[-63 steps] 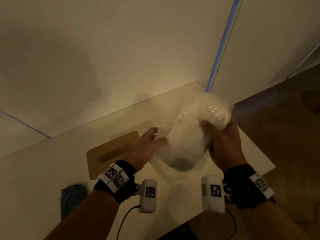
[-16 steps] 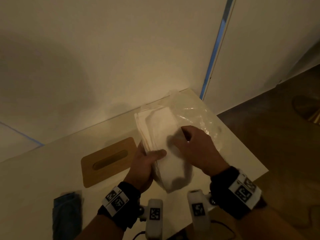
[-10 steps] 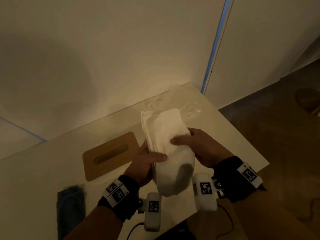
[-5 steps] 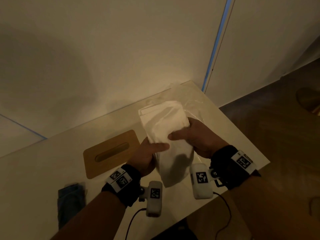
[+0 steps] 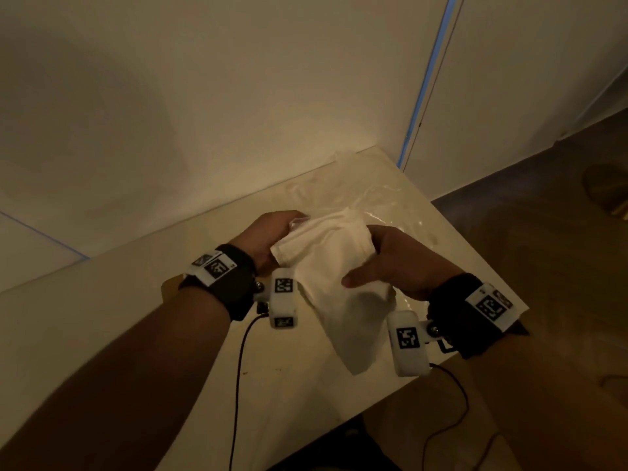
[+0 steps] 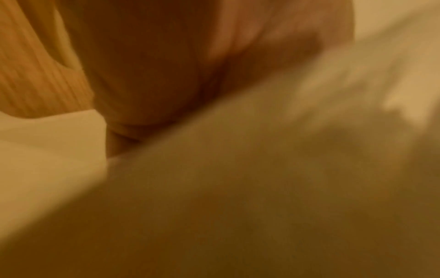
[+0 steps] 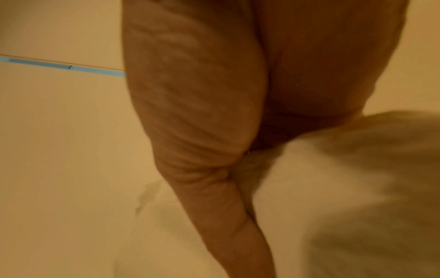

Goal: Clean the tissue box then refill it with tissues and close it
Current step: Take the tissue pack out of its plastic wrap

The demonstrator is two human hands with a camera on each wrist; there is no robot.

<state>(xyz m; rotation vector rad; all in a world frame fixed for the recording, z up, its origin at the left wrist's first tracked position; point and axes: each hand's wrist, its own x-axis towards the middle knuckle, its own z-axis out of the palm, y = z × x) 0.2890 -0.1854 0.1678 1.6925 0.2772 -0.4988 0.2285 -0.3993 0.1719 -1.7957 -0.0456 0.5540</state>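
A thick stack of white tissues (image 5: pixel 333 273) hangs bent above the white table (image 5: pixel 289 385), its lower end drooping toward me. My left hand (image 5: pixel 272 232) grips the stack's far left end, fingers curled over its edge. My right hand (image 5: pixel 384 263) holds the right side, thumb lying across the top. The left wrist view is blurred: tissues (image 6: pixel 262 188) fill it, with the wooden lid (image 6: pixel 35 65) at upper left. The right wrist view shows my thumb against the tissues (image 7: pixel 333 188). In the head view only a tan corner of the lid (image 5: pixel 168 287) shows beside my left forearm. No tissue box body is visible.
The empty clear plastic wrapper (image 5: pixel 367 198) lies crumpled on the table's far right corner, by the wall. The table's right edge (image 5: pixel 475 260) drops to a dark wooden floor. Cables (image 5: pixel 238 385) trail from the wrist cameras toward me.
The stack has swung from standing upright to lying across between my hands. My left hand moved up to its far end, and my left forearm now covers the wooden lid and the blue cloth.
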